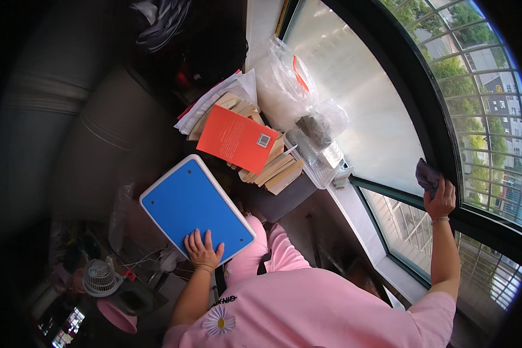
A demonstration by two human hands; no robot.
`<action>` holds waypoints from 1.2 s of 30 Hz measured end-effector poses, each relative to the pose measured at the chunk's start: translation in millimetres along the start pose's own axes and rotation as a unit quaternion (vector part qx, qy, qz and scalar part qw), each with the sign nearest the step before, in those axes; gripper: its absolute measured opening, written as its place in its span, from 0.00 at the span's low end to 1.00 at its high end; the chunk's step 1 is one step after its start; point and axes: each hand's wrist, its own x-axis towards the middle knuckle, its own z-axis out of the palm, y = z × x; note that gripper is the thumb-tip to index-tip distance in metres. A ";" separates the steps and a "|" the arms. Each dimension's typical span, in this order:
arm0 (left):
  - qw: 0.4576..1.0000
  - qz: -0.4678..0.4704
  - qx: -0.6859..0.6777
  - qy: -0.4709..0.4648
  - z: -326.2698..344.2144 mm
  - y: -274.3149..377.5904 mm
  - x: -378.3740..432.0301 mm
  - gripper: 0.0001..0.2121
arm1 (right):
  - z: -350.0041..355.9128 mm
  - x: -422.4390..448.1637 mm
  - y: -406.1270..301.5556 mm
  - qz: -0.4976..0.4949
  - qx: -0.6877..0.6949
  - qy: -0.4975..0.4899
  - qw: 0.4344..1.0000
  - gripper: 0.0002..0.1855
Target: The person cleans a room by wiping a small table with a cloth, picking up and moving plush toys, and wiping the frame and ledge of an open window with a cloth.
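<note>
My right hand (440,201) grips a dark grey cloth (428,176) against the corner of the dark window frame (450,182), beside a frosted glass pane (365,100). On the other side, my left hand (203,251) rests flat with spread fingers on a blue board with a white rim (191,195). The board lies face up near my pink-clad legs; what holds it up is hidden. Nothing is held in the left hand.
Stacked books (282,172) with an orange-red book (237,139) on top stand ahead, near clear plastic bags (287,87) and a plastic container (315,161) by the sill (352,209). A small fan (100,278) and loose cables lie at lower left. Window bars (474,108) stand outside.
</note>
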 end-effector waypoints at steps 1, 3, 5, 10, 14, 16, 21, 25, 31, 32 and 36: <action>1.000 0.005 0.013 -0.008 -6.1 -0.6 9.2 0.27 | 1.9 -14.8 9.5 0.003 -0.011 -0.003 1.000 0.28; 1.000 0.018 0.005 0.001 -3.8 -1.8 9.2 0.25 | 2.4 -14.0 8.5 0.026 0.011 -0.010 1.000 0.29; 0.991 0.045 0.077 0.099 24.9 -27.9 -10.7 0.23 | 3.8 13.5 7.9 0.026 0.037 0.029 0.999 0.32; 0.970 -0.034 0.126 0.207 73.6 -46.9 18.7 0.24 | 16.8 14.6 12.5 0.059 0.012 0.187 0.980 0.23; 0.976 0.005 0.100 0.191 74.8 -55.4 30.0 0.24 | 14.3 -12.0 16.1 0.091 0.010 0.166 0.982 0.22; 0.979 -0.007 0.112 0.168 57.0 -69.9 27.5 0.24 | 11.8 -1.3 17.1 0.085 0.021 0.145 0.986 0.23; 0.969 -0.104 0.205 0.091 23.8 -100.9 15.8 0.25 | 6.1 14.7 5.8 0.110 0.009 0.071 0.991 0.21; 0.962 -0.194 0.092 -0.168 -33.8 -69.5 50.3 0.30 | 6.0 6.3 5.0 0.114 0.003 0.047 0.992 0.21; 0.905 -0.248 0.012 -0.346 -71.0 -64.0 83.8 0.40 | 5.7 18.8 -0.3 0.129 0.014 0.018 0.991 0.22; 0.892 -0.250 0.000 -0.376 -72.1 -62.1 86.0 0.42 | 5.4 20.9 -0.6 0.135 0.019 0.007 0.991 0.23; 0.842 -0.316 -0.019 -0.437 -76.6 -45.8 105.0 0.45 | -0.3 27.5 -0.3 0.163 0.023 -0.025 0.986 0.22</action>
